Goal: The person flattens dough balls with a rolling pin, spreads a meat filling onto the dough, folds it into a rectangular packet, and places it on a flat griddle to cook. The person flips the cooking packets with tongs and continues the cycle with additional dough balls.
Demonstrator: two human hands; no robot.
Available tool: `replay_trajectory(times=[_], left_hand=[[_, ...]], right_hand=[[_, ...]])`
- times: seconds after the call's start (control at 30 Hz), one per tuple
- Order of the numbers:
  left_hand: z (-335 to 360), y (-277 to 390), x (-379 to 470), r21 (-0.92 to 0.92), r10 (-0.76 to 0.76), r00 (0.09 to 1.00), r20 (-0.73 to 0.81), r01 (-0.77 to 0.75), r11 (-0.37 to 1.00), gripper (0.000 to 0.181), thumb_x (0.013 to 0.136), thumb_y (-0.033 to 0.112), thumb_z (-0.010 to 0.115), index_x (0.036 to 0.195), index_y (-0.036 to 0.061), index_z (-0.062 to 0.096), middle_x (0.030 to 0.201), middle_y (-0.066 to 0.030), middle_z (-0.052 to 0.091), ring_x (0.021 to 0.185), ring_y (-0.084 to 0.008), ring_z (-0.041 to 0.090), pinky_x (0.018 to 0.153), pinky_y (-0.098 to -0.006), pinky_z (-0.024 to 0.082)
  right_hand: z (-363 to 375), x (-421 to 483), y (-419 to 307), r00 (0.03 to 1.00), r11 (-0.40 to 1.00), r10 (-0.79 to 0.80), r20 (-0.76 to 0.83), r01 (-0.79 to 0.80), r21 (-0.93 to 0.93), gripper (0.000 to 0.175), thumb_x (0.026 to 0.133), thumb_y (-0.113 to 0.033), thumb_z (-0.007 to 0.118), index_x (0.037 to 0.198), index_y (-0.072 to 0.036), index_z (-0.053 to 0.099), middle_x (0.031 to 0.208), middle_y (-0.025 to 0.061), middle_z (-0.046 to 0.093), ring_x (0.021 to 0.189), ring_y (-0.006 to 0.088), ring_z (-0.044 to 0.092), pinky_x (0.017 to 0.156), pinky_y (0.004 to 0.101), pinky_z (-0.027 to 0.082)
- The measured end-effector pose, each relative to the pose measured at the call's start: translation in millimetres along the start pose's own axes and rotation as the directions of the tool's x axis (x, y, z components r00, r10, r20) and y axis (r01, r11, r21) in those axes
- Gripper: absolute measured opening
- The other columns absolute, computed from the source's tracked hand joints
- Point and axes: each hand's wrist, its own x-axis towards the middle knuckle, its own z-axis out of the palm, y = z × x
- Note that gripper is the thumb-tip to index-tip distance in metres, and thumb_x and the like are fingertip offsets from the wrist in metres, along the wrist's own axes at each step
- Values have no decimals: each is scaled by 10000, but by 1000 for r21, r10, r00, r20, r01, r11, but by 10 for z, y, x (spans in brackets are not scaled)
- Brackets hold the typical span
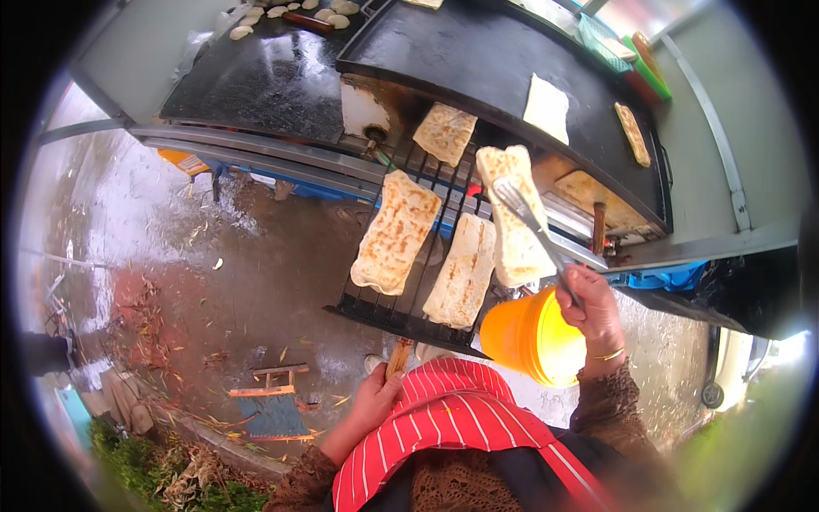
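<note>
My left hand grips the wooden handle of a black metal grill rack, pulled out from under the griddle. Two browned flatbreads lie on its near half. A squarer flatbread rests at the far end, by the griddle's front edge. In my right hand is a metal utensil with a slotted or pronged end. That end lies over a long flatbread at the rack's right side; whether the bread is lifted or resting, I cannot tell.
The black griddle holds a pale dough sheet and a narrow browned piece. Dough pieces and a rolling pin lie on the dark worktop. A yellow bucket stands below my right hand. A small stool is on the wet ground.
</note>
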Motion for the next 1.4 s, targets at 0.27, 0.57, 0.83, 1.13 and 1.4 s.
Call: replay_trajectory(times=[0.27, 0.57, 0.83, 1.13, 1.4], left_hand=[[11, 28, -41, -183, -1, 999, 38, 8, 983, 342, 1062, 361, 570, 1061, 19, 576, 709, -20, 597, 592, -102, 538, 547, -276, 436], [70, 213, -25, -274, 31, 997, 67, -12, 962, 331, 1072, 351, 543, 1039, 22, 567, 702, -36, 585, 530, -108, 494, 508, -276, 402], [304, 1056, 776, -389, 42, 999, 10, -35, 920, 375, 1078, 424, 507, 1047, 56, 569, 707, -50, 560, 502, -118, 461, 527, -313, 425], [469, 1941, 2014, -571, 67, 984, -166, -151, 807, 264, 1057, 358, 542, 982, 106, 512, 700, -45, 561, 467, -116, 435, 477, -310, 391], [564, 2489, 2740, -516, 137, 967, -213, -230, 825, 244, 1038, 320, 604, 1049, 91, 521, 731, -49, 582, 512, -126, 489, 491, -314, 435]], right_hand=[[141, 1080, 391, 993, 995, -93, -75, 95, 32, 228, 1054, -280, 588, 1002, -58, 579, 717, 19, 567, 457, 70, 403, 404, 250, 314], [-322, 12, 761, 974, 994, -108, -201, 106, -18, 226, 1056, -297, 570, 987, -84, 606, 705, -8, 556, 460, 52, 405, 398, 209, 281], [-788, -573, 839, 953, 982, -122, -277, 157, 109, 242, 1070, -272, 552, 1038, -39, 614, 689, -1, 541, 449, 37, 378, 404, 200, 266], [-1000, -659, 835, 950, 980, -142, -279, 175, 99, 326, 1071, -231, 564, 1257, 26, 641, 698, 11, 596, 453, 28, 386, 417, 189, 275], [-872, -544, 431, 977, 997, -74, -201, 67, -40, 258, 1009, -196, 682, 1148, 21, 675, 688, 11, 622, 487, 47, 473, 455, 194, 329]])
